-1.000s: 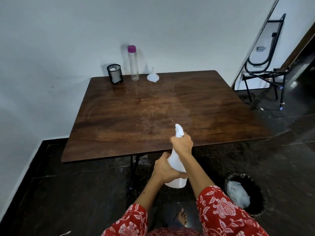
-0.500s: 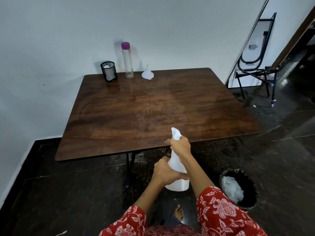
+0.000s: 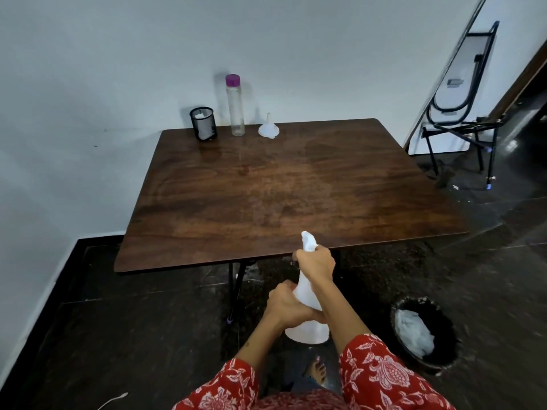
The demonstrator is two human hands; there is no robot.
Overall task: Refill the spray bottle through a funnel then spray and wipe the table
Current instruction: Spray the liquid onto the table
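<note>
I hold a white spray bottle (image 3: 306, 294) upright in front of the near edge of the brown wooden table (image 3: 281, 187). My right hand (image 3: 316, 261) grips its spray head, with the nozzle poking out above my fingers. My left hand (image 3: 285, 306) wraps around the bottle's body lower down. The tabletop shows a damp sheen in the middle. At the far edge stand a clear water bottle with a purple cap (image 3: 234, 105), a white funnel (image 3: 268, 128) resting mouth down, and a black mesh cup (image 3: 203, 123) with something white inside.
A black waste bin (image 3: 423, 329) with white crumpled material sits on the dark floor to my right. A folded black metal chair (image 3: 461, 93) leans on the wall at the far right. The table stands against a white wall.
The view has shifted and the bottle sits slightly lower and closer to me, in front of the table's near edge. Both hands keep the same grip.
</note>
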